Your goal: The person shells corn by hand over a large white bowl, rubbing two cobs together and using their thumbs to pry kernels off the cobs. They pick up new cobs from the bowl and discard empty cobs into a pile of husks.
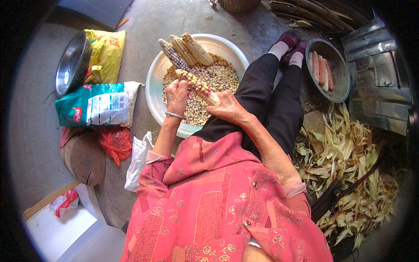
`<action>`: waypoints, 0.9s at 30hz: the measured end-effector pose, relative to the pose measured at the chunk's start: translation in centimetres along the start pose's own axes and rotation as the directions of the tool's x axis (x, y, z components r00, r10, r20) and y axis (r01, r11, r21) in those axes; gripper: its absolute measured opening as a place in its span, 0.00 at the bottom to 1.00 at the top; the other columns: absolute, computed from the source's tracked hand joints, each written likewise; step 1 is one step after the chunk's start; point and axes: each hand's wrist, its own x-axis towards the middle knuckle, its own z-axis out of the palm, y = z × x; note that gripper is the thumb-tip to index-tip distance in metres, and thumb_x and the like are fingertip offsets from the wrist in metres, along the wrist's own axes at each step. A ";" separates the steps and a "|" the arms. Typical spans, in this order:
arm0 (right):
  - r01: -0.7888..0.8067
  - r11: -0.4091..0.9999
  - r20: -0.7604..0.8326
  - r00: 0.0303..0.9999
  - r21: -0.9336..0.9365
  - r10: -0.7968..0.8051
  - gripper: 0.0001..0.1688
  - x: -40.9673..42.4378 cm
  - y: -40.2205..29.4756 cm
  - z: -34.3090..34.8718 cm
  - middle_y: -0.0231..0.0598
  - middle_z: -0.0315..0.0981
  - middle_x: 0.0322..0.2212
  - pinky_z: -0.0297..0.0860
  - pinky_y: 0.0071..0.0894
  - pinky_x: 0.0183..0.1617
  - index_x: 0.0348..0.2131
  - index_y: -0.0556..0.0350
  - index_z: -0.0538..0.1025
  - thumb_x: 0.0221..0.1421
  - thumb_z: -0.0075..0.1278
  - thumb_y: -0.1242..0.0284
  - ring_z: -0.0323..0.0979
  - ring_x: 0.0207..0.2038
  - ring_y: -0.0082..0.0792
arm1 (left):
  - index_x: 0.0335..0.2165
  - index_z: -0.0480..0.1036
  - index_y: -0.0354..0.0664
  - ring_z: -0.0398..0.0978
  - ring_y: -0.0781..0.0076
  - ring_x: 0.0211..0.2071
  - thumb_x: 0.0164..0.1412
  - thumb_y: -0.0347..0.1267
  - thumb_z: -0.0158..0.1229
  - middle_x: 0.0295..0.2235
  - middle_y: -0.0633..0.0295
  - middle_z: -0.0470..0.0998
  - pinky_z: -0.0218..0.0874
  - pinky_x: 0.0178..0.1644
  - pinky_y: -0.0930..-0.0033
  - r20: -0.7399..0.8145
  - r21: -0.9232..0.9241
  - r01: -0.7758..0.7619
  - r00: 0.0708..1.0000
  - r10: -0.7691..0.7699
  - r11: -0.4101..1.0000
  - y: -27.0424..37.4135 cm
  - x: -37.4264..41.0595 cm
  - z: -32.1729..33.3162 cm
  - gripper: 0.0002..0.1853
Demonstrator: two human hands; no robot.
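Both hands are on one partly shelled ear of multicoloured corn [196, 83], held slantwise above a wide white plastic basin [154, 82]. My right hand [227, 106] grips its bare lower end. My left hand [177, 95], with a metal bangle at the wrist, is closed against the upper part, where red and yellow kernels remain; its fingertips are partly hidden. Loose corn kernels [221, 77] cover the basin's bottom. Three more ears of corn [196, 52] lie together on the kernels at the far side, their ends over the rim.
A grey basin [343, 88] at the right holds several reddish cobs [322, 72]. Dry corn husks [347, 147] are heaped below it, beside a metal box [376, 72]. At the left are a metal bowl [68, 65], yellow bag [109, 55], teal bag [78, 98] and wooden stump [86, 157].
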 end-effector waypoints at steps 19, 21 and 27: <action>-0.054 0.989 0.044 0.998 0.136 0.049 0.16 -0.4 -0.7 -0.4 0.51 0.72 0.19 0.69 0.37 0.33 0.28 0.62 0.75 0.40 0.52 0.66 0.73 0.23 0.34 | 0.34 0.75 0.39 0.69 0.83 0.25 0.62 0.41 0.47 0.27 0.68 0.76 0.57 0.29 0.80 0.017 -0.277 0.064 0.998 -0.062 0.959 1.1 -0.7 -0.1 0.17; -0.058 0.989 0.041 0.998 0.134 0.053 0.16 -0.4 -0.8 -0.5 0.50 0.72 0.19 0.69 0.37 0.33 0.28 0.62 0.75 0.40 0.52 0.66 0.72 0.23 0.33 | 0.34 0.74 0.40 0.68 0.84 0.25 0.63 0.42 0.48 0.26 0.68 0.76 0.57 0.29 0.80 0.037 -0.277 0.042 0.999 -0.033 0.960 0.7 -0.5 -0.3 0.17; -0.062 0.979 0.045 0.997 0.194 0.055 0.17 -0.5 -0.6 -0.4 0.51 0.74 0.20 0.69 0.39 0.34 0.28 0.62 0.76 0.39 0.53 0.65 0.74 0.24 0.38 | 0.34 0.75 0.39 0.67 0.85 0.24 0.62 0.39 0.48 0.26 0.69 0.75 0.56 0.28 0.81 0.064 -0.293 0.005 0.998 0.014 0.956 0.6 -0.4 -0.3 0.15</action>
